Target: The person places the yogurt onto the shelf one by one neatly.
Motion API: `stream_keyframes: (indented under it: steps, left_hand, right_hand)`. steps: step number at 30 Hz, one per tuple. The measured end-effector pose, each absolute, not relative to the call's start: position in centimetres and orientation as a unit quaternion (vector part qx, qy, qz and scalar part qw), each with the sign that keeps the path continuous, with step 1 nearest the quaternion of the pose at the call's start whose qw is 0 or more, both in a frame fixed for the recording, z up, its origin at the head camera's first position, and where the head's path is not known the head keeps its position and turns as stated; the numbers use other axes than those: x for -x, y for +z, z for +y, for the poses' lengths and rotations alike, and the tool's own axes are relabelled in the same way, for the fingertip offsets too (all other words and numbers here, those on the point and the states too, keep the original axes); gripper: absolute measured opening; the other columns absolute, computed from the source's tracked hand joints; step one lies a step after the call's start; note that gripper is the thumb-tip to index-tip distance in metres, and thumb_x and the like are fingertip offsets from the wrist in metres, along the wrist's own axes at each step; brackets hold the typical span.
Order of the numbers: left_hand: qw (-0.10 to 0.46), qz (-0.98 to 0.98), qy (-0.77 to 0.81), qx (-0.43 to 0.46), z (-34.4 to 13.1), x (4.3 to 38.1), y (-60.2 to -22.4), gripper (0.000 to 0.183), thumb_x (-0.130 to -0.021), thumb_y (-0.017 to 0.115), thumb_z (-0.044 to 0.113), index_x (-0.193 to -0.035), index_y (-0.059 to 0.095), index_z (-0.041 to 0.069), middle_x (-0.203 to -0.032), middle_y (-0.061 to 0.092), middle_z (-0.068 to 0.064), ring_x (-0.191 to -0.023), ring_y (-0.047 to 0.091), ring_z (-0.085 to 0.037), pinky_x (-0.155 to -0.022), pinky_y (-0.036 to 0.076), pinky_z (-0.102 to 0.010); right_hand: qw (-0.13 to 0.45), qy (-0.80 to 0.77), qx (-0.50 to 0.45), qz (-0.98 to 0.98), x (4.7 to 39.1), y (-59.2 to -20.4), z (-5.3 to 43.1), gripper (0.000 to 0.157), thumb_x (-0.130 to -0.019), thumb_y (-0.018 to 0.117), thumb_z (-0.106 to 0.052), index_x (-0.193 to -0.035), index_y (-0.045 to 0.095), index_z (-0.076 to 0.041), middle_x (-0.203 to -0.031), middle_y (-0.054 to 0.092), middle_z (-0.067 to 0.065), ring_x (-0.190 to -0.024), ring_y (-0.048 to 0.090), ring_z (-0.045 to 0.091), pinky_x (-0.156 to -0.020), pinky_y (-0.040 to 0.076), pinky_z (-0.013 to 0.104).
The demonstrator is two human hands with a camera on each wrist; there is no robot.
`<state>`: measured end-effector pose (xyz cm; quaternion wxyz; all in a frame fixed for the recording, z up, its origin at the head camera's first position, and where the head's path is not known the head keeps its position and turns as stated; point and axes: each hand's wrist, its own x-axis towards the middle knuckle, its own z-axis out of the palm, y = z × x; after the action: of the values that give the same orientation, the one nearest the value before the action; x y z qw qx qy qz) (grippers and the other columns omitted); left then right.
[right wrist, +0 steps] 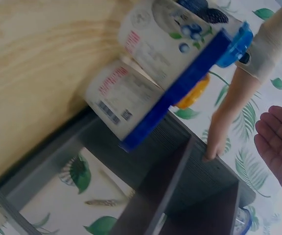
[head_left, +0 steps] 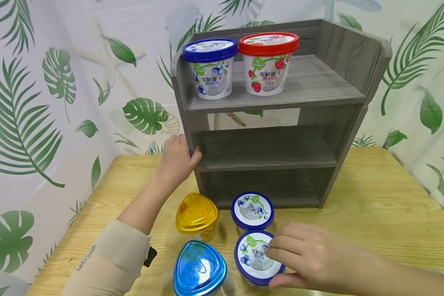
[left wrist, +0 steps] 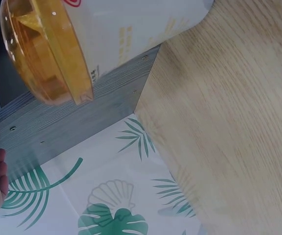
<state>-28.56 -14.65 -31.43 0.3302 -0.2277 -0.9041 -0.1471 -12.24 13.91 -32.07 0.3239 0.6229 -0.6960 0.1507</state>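
Head view: two blue-lidded tubs (head_left: 252, 210) on table (head_left: 373, 213), lids up, axes vertical; right hand (head_left: 308, 255) near; left hand (head_left: 175, 158) grips side of upright shelf (head_left: 268, 148). Left wrist: one yellow-lidded tub (left wrist: 116, 36). Right wrist: right hand free, fingers relaxed.

Before the grey wood-grained shelf (head_left: 266, 146), two round, blue-rimmed white lids (head_left: 251, 262) are blueberry-patterned; a rounded-triangular lid (head_left: 196, 211) is translucent amber.

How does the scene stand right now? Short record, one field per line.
Left hand: holds left side of gray wooden shelf unit
Right hand: over nearer blueberry cup, gripping nothing
Top tier: upper blueberry cup left, strawberry cup right
Table: farther blueberry cup behind nearer; yellow-lidded cup, blue triangular-lidded cup left of them
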Motion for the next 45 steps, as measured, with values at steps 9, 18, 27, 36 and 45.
stream_keyframes:
  steps: [9,18,27,36,45]
  left_hand:
    - [0.304,-0.914,-0.157,0.218,-14.6,28.4,-31.2,0.024,-0.087,0.053,0.019,-0.092,0.055,-0.005,-0.075,0.056,-0.017,-0.078,0.052,-0.035,-0.075,0.039,-0.045]
    - [0.252,-0.934,-0.166,0.191,-14.6,27.8,-30.5,0.026,-0.087,0.053,0.021,-0.091,0.057,-0.005,-0.077,0.059,-0.017,-0.079,0.053,-0.036,-0.075,0.040,-0.045]
    - [0.230,-0.942,-0.167,0.180,-14.6,27.7,-30.2,0.027,-0.087,0.052,0.022,-0.092,0.057,-0.004,-0.079,0.060,-0.018,-0.082,0.053,-0.036,-0.078,0.040,-0.045]
    - [0.232,-0.940,-0.166,0.184,-14.5,27.6,-30.1,0.025,-0.088,0.051,0.021,-0.091,0.057,-0.003,-0.077,0.059,-0.016,-0.080,0.053,-0.035,-0.077,0.040,-0.044]
    - [0.262,-0.935,-0.139,0.195,-14.4,27.7,-30.1,0.025,-0.088,0.052,0.022,-0.087,0.057,-0.002,-0.074,0.057,-0.015,-0.075,0.052,-0.034,-0.070,0.040,-0.043]
  right_hand:
    - [0.321,0.136,-0.644,-0.681,12.5,-34.0,13.7,0.033,-0.093,0.055,-0.038,-0.091,0.065,-0.007,-0.087,0.065,-0.001,-0.079,0.059,0.012,-0.072,0.050,0.024]
    - [0.303,0.111,-0.630,-0.706,12.4,-35.3,13.7,0.035,-0.093,0.053,-0.042,-0.093,0.065,-0.009,-0.088,0.064,-0.003,-0.081,0.060,0.010,-0.074,0.050,0.025]
    - [0.289,0.128,-0.609,-0.728,12.3,-36.7,13.9,0.033,-0.086,0.064,-0.043,-0.090,0.065,-0.010,-0.087,0.064,-0.004,-0.080,0.059,0.008,-0.073,0.050,0.023]
    - [0.338,0.166,-0.625,-0.684,12.9,-38.9,13.8,0.036,-0.092,0.056,-0.041,-0.089,0.066,-0.007,-0.088,0.064,0.000,-0.080,0.060,0.012,-0.071,0.050,0.024]
    - [0.279,0.145,-0.622,-0.717,12.5,-39.8,14.4,0.029,-0.087,0.064,-0.037,-0.097,0.066,-0.010,-0.093,0.065,-0.002,-0.086,0.060,0.010,-0.077,0.050,0.023]
